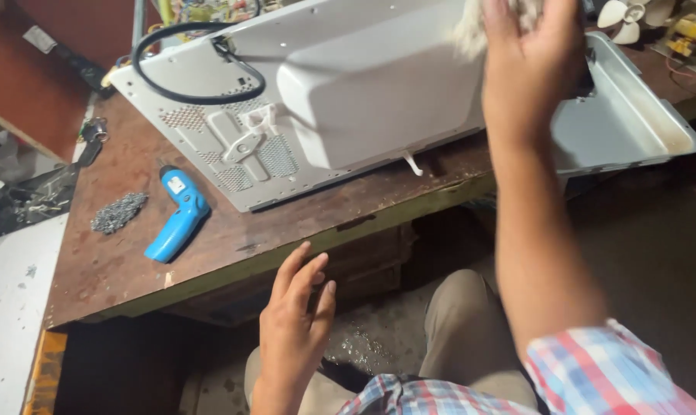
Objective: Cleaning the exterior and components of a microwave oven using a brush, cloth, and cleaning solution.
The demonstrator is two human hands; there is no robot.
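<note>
Right hand [528, 65] presses a whitish rag [471, 31] onto the face-down white appliance casing [363, 92] on the table [117, 261] (wiping grip), left hand [294, 327] hangs released, fingers spread, below the table edge.

A microwave casing [348, 92] is laid on the bench [133, 261], filling the upper middle of the frame. A power cord [198, 96] is looped over the casing's left part. A cordless screwdriver [177, 215] is placed on the bench at the left of the frame, below the casing, and a heap of screws [117, 211] is found just left of it. A metal tray [632, 115] is set at the upper right. The right hand [528, 65] is raised over the casing with a cloth [475, 27]; the left hand [294, 323] is held below the bench edge, lower centre.
</note>
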